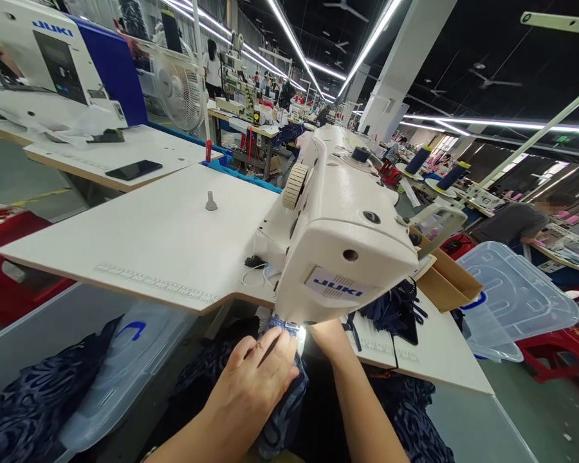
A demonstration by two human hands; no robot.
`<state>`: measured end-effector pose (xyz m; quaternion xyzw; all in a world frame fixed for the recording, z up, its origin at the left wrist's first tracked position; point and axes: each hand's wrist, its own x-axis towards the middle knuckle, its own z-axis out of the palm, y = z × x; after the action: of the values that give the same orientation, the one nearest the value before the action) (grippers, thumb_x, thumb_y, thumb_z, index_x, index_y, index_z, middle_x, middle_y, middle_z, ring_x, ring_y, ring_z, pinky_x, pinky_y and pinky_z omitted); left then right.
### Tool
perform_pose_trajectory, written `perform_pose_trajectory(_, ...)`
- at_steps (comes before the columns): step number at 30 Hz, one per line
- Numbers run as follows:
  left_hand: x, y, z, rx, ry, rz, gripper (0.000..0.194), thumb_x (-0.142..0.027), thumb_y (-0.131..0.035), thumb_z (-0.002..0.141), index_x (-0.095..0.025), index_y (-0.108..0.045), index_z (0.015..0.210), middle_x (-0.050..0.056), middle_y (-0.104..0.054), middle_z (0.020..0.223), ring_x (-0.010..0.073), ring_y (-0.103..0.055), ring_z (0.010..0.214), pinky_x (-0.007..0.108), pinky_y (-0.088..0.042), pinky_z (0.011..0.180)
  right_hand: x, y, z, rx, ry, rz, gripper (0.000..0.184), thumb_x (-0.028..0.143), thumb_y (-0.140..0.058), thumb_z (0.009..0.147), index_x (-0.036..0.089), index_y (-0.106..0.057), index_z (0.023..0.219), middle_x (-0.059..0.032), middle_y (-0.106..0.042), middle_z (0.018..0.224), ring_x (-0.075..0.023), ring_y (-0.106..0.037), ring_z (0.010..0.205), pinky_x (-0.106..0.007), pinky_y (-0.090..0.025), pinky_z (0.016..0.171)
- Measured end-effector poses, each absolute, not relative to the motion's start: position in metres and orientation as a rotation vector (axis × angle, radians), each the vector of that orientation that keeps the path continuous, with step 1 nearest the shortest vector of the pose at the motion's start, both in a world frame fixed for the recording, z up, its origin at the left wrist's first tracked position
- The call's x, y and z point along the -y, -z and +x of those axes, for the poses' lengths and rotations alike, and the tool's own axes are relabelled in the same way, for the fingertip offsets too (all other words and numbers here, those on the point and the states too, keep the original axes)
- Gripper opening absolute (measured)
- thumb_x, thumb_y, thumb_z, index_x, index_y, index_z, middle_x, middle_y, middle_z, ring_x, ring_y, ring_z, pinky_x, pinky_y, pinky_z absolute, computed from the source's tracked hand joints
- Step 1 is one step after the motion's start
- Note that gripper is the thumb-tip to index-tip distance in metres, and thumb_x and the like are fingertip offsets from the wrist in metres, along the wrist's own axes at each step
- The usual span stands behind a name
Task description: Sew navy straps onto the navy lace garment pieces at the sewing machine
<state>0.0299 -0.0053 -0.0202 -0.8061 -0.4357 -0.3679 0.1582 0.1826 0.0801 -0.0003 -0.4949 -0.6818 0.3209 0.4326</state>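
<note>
A white JUKI sewing machine (347,231) stands in front of me, its head tilted in view. Below the head, a piece of navy patterned fabric (284,411) hangs down from the sewing area, lit by a small bright lamp. My left hand (260,370) grips this fabric from above, fingers bent over it close to the machine. On the other side of the lamp is my right hand (325,335), its fingers hidden behind the machine head. Whether it holds the cloth does not show.
Dark navy straps (395,308) lie right of the machine near a cardboard box (448,273). Clear plastic bins flank the table, the left bin (139,360) with patterned cloth inside. A phone (134,169) rests on the neighbouring table. Another person (511,222) sits at the right.
</note>
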Motion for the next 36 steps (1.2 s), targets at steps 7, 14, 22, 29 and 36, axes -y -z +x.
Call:
perform_pose_trajectory(7,0.003,0.016,0.034,1.265,1.091,-2.298,0.023,-0.026,-0.048,0.096,-0.019,-0.061,0.113,-0.001,-0.071,0.111,0.0180,-0.062,0.103,0.036,-0.034,0.085,-0.076,0.003,0.177,1.624,-0.795,-1.247,0.036,0.020,-0.050,0.075,0.019,-0.068,0.106,-0.0082,-0.074,0.090,-0.0229,-0.067,0.092,-0.033,-0.053,0.084)
perform_pose_trajectory(14,-0.002,0.014,0.036,1.262,1.109,-2.262,0.024,-0.026,-0.047,0.096,-0.020,-0.062,0.113,-0.001,-0.071,0.109,0.0177,-0.062,0.101,0.036,-0.033,0.086,-0.082,0.010,0.178,1.693,-0.702,-1.268,0.025,0.028,-0.048,0.078,0.021,-0.071,0.087,-0.0088,-0.073,0.078,-0.0243,-0.067,0.082,-0.035,-0.053,0.081)
perform_pose_trajectory(22,0.000,0.013,0.035,1.300,1.100,-2.323,0.023,-0.027,-0.047,0.096,-0.023,-0.061,0.114,-0.001,-0.070,0.111,0.0165,-0.061,0.102,0.035,-0.033,0.085,-0.083,0.017,0.182,1.729,-0.596,-1.313,0.023,0.028,-0.052,0.080,0.022,-0.070,0.093,-0.0074,-0.073,0.080,-0.0243,-0.067,0.085,-0.037,-0.052,0.084)
perform_pose_trajectory(29,0.000,0.015,0.033,1.335,1.102,-2.313,0.027,-0.027,-0.045,0.096,-0.025,-0.058,0.120,-0.003,-0.069,0.113,0.0163,-0.061,0.103,0.035,-0.034,0.084,-0.087,0.020,0.180,1.804,-0.520,-1.363,0.023,0.022,-0.051,0.079,0.023,-0.070,0.092,-0.0073,-0.072,0.082,-0.0253,-0.064,0.092,-0.037,-0.050,0.086)
perform_pose_trajectory(36,0.000,0.012,0.032,1.375,1.108,-2.292,0.026,-0.028,-0.044,0.096,-0.022,-0.061,0.114,-0.003,-0.071,0.109,0.0175,-0.062,0.100,0.037,-0.035,0.084,-0.057,0.014,0.188,1.670,-0.754,-1.441,0.019,0.026,-0.046,0.087,0.021,-0.062,0.078,-0.0051,-0.067,0.079,-0.0194,-0.060,0.075,-0.030,-0.046,0.071)
